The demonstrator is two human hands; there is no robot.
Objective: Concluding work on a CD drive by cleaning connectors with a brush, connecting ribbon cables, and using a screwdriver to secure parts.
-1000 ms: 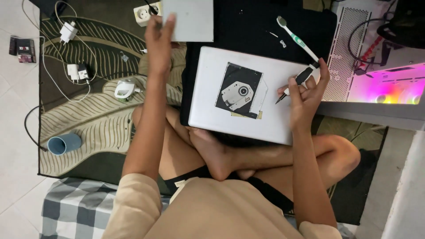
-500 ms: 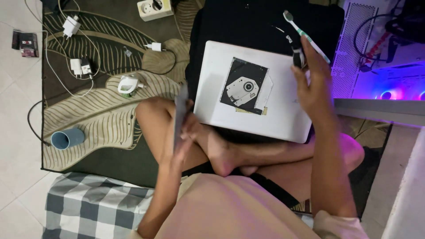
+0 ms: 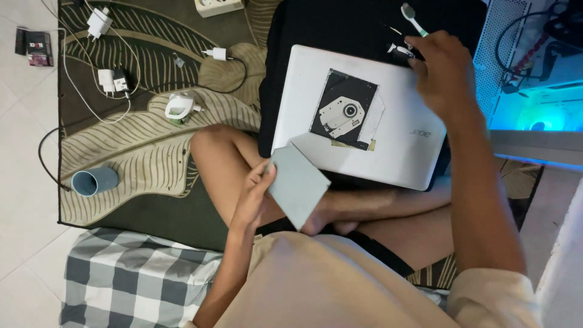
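Left hand is pinching a flat grey panel by its edge, holding it tilted over the crossed legs, just below the silver laptop. Right hand is curling over the laptop's far corner beside a toothbrush (what the fingers grip: cannot tell). A black optical drive is lying on the laptop.

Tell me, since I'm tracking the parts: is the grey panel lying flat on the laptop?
No, the left hand holds the grey panel up beside the laptop.
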